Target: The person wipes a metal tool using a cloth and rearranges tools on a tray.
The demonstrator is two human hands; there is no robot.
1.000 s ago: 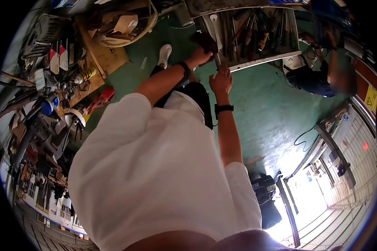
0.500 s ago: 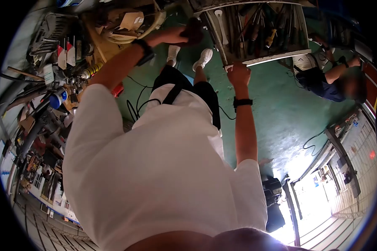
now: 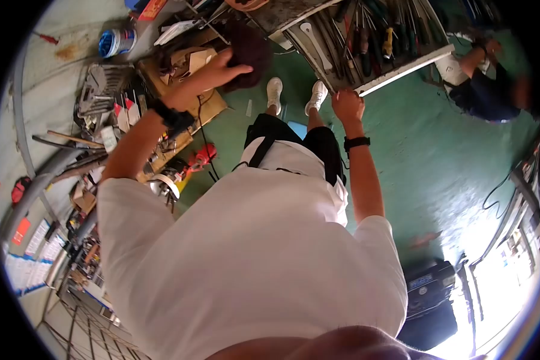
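My left hand (image 3: pixel 222 73) is closed around a dark maroon bundle (image 3: pixel 249 54), soft-looking like a cloth or cap; its kind is not clear. My right hand (image 3: pixel 347 106) grips the near front edge of an open drawer (image 3: pixel 402 71), fingers curled at the corner. Inside the drawer lie a pale wrench (image 3: pixel 316 45) on the left and several screwdrivers (image 3: pixel 364 42), one with a yellow handle (image 3: pixel 388 43). Both wrists wear dark bands. My white shoes stand on the green floor below the drawer.
To the left, a wooden bench (image 3: pixel 213 108) holds cardboard and loose parts. A blue-and-white can (image 3: pixel 117 43) stands at the upper left. A red object (image 3: pixel 204 155) and black cable lie near the bench. Another person (image 3: pixel 483 90) is at the right. A black machine (image 3: pixel 429 288) sits lower right.
My left hand has shifted left, above the bench side, and its fingers on the maroon bundle show more clearly. My right hand stays on the drawer edge. The view has turned.
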